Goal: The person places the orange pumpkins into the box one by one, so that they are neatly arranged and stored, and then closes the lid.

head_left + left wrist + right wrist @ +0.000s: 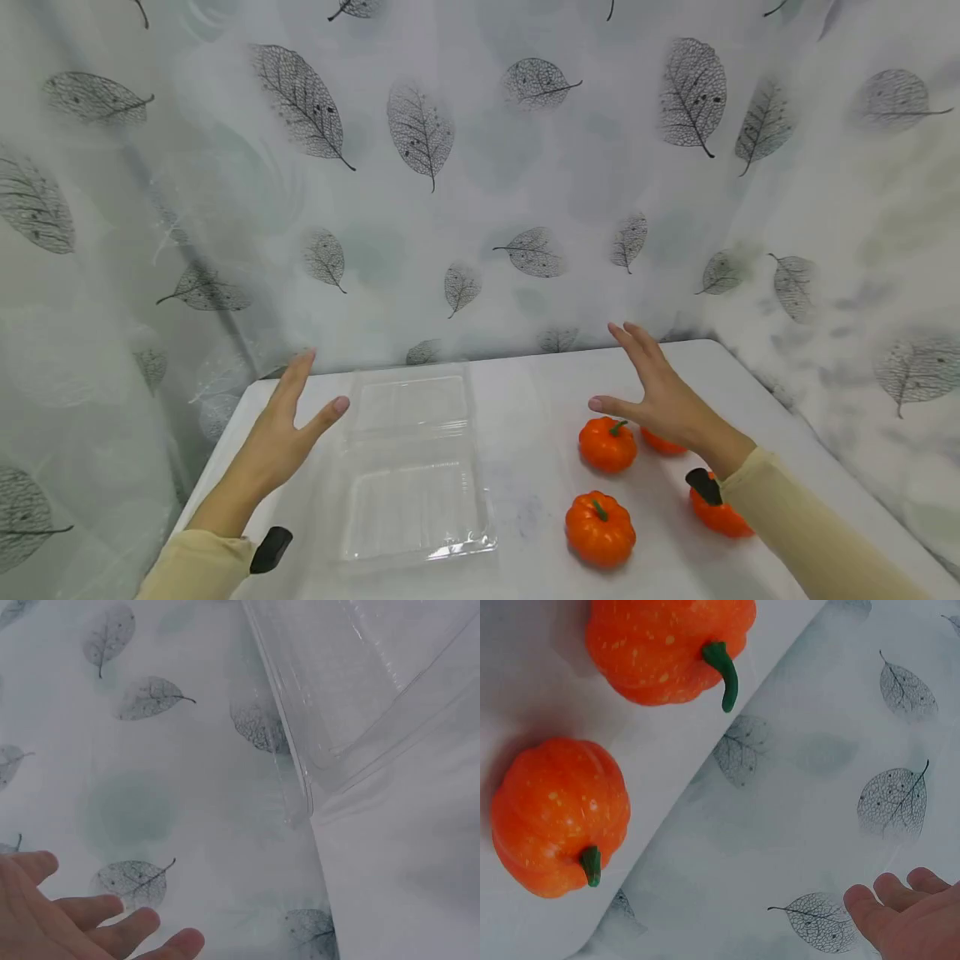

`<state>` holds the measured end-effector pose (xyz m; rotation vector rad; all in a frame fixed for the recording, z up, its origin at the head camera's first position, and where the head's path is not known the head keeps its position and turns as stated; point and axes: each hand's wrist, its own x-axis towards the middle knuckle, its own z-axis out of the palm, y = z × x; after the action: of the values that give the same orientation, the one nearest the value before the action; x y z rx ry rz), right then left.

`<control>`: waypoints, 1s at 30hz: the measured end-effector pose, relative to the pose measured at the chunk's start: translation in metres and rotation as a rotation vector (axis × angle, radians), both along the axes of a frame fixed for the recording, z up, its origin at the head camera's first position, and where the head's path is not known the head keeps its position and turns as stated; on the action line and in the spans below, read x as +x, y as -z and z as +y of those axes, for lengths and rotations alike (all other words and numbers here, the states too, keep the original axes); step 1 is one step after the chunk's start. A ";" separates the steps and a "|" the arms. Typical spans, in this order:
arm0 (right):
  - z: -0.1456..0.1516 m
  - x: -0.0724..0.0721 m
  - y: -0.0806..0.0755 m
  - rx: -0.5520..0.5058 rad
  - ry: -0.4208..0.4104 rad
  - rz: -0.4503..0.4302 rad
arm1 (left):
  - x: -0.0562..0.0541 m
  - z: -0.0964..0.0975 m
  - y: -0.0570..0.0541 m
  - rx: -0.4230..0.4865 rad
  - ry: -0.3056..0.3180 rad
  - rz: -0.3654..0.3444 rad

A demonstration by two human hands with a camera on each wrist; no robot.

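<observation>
My left hand (273, 442) is raised over the left side of the white table, fingers extended and thumb spread, holding nothing. Just right of it lies a clear plastic clamshell box (411, 508), its lid folded back. On the right, my right hand (663, 404) hovers with spread fingers, also holding nothing. Close below its thumb sits an orange mini pumpkin (607, 446) with a green stem. Another pumpkin (600, 531) stands nearer the front. A third pumpkin (663, 442) and a further pumpkin (718, 510) are partly hidden by the right hand and forearm.
A white curtain (480, 200) printed with grey leaf skeletons hangs behind the table and at both sides. Between the box and the pumpkins runs a stretch of white tabletop (517, 433). Each sleeve cuff has a small black device, such as this left one (271, 550).
</observation>
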<state>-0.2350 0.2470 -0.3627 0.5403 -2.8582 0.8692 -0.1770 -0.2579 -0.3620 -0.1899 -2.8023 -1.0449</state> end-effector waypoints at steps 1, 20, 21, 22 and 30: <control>0.000 0.001 0.001 -0.021 -0.006 -0.007 | 0.003 0.000 0.001 0.021 0.005 0.020; -0.002 0.031 0.013 -0.509 -0.218 -0.080 | 0.045 -0.011 0.049 0.379 0.049 -0.030; -0.002 0.034 0.014 -0.524 -0.222 -0.091 | 0.047 -0.011 0.052 0.397 0.044 -0.059; -0.001 0.037 0.016 -0.534 -0.222 -0.101 | 0.049 -0.012 0.055 0.410 0.036 -0.094; 0.009 0.051 0.031 -0.600 -0.192 -0.218 | 0.057 -0.015 0.063 0.443 -0.019 -0.345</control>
<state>-0.1837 0.2559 -0.3935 0.6715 -2.5326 1.8241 -0.1195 -0.2729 -0.4248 0.0754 -2.7451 -1.8054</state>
